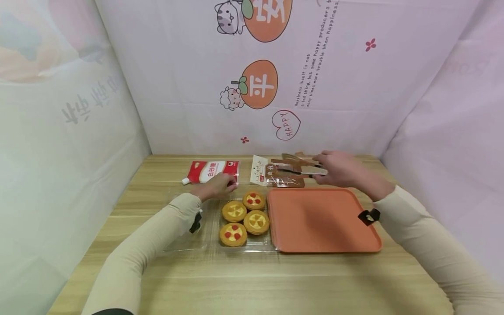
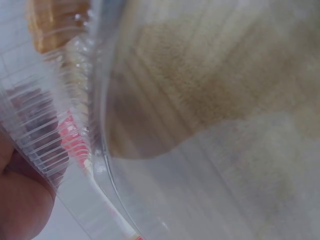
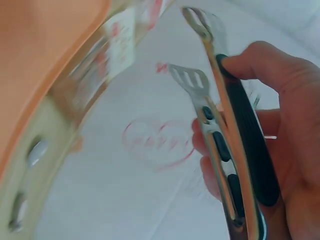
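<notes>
In the head view my right hand [image 1: 342, 168] grips a pair of metal serving tongs [image 3: 250, 140] with black inlaid handles, above the tray's far edge. The tongs' two slotted ends stand apart with nothing between them. My left hand [image 1: 215, 188] is at the far side of a clear plastic box [image 1: 252, 250], its fingers curled at the rim. The left wrist view shows a finger [image 2: 25, 205] against the box's ribbed wall. Inside the box sit several egg tarts [image 1: 257, 222], some topped with red pieces and some with yellow wedges.
An orange tray [image 1: 334, 218] lies right of the box. Behind the box are a red and white sugar pouch [image 1: 214, 170] with a white cap and a brown and clear packet [image 1: 289, 180]. Printed white cloth [image 1: 189, 87] walls in the wooden table [image 1: 244, 284].
</notes>
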{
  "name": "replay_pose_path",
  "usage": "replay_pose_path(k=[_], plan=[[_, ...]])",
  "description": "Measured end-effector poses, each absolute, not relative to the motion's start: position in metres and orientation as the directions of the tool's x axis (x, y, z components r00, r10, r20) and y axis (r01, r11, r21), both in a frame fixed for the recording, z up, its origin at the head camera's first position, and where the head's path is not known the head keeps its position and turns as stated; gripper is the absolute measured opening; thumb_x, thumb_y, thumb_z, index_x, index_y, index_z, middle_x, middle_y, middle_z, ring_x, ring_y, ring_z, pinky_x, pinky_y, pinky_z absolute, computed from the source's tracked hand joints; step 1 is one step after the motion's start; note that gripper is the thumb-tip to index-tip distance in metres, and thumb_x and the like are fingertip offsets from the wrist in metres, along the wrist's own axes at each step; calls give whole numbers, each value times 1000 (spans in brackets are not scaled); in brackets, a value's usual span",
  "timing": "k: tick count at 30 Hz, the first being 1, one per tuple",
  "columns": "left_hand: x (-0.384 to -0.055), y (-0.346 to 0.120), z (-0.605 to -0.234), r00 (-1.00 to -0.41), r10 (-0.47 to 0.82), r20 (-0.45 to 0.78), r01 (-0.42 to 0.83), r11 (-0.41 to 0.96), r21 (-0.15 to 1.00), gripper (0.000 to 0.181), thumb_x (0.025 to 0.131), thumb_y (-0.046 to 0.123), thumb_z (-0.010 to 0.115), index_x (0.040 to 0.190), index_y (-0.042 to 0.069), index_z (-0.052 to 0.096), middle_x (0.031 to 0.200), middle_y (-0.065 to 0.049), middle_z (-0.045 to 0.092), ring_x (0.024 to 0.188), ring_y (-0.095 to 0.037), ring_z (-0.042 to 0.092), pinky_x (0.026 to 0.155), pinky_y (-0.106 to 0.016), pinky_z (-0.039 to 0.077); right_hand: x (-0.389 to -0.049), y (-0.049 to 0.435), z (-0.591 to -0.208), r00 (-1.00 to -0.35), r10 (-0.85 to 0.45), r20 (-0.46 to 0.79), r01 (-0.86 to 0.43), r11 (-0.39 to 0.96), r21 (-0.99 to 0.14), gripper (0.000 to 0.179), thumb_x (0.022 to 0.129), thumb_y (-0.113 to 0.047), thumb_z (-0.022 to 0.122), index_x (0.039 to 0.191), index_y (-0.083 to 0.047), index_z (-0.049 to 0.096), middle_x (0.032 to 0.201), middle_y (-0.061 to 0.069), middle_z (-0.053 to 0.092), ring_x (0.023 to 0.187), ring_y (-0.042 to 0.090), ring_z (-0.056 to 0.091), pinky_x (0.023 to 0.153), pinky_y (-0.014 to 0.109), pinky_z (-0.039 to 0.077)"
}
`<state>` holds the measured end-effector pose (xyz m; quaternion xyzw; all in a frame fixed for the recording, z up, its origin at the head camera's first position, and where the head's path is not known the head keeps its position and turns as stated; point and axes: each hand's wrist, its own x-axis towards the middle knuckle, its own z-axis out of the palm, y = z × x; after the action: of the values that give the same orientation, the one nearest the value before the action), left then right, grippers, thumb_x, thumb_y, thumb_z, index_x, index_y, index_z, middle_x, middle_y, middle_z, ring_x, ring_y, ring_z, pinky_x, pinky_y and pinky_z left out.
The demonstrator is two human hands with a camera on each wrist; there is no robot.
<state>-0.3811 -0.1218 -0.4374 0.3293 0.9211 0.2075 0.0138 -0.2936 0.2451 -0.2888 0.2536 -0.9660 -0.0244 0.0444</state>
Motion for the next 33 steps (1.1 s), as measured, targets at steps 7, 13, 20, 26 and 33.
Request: replay_pose_path(k=[7,13,20,26,33], plan=[[-383,-123,-440,-781,612,124,608,702,370,16,101,13,64,92,2,72,85,-10,72,73,-14,58,71,-27,50,-289,306,-305,-922,-375,95,-367,925,94,49,91,-32,72,122,6,67,112,26,71,88,36,69,74,53,57],[-380,-123,-437,-772,622,131,620,693,367,16,101,12,64,91,1,72,85,-11,72,72,-14,59,70,-27,50,-286,350,-335,-955,-286,75,-284,958,45,50,92,-32,69,118,10,66,113,32,69,97,46,68,81,61,55],[-378,-121,-436,-771,622,133,621,692,368,16,101,11,64,90,1,72,82,-11,71,70,-13,56,69,-25,48,-284,395,-378,-983,-172,55,-174,985,-21,43,95,-34,62,104,8,66,95,27,69,78,35,65,67,51,53],[-379,-122,-438,-782,610,125,606,699,379,17,101,11,63,90,1,71,81,-10,70,70,-13,55,68,-25,47,-279,418,-408,-995,-78,58,-84,992,-98,37,96,-37,58,83,-2,59,74,12,58,61,24,50,53,36,38],[-380,-121,-438,-783,609,126,606,701,376,17,101,12,64,90,2,71,82,-10,71,70,-13,57,68,-26,48,-270,421,-432,-999,22,43,13,979,-204,37,98,-35,53,81,-2,57,72,12,54,59,24,49,49,35,37]])
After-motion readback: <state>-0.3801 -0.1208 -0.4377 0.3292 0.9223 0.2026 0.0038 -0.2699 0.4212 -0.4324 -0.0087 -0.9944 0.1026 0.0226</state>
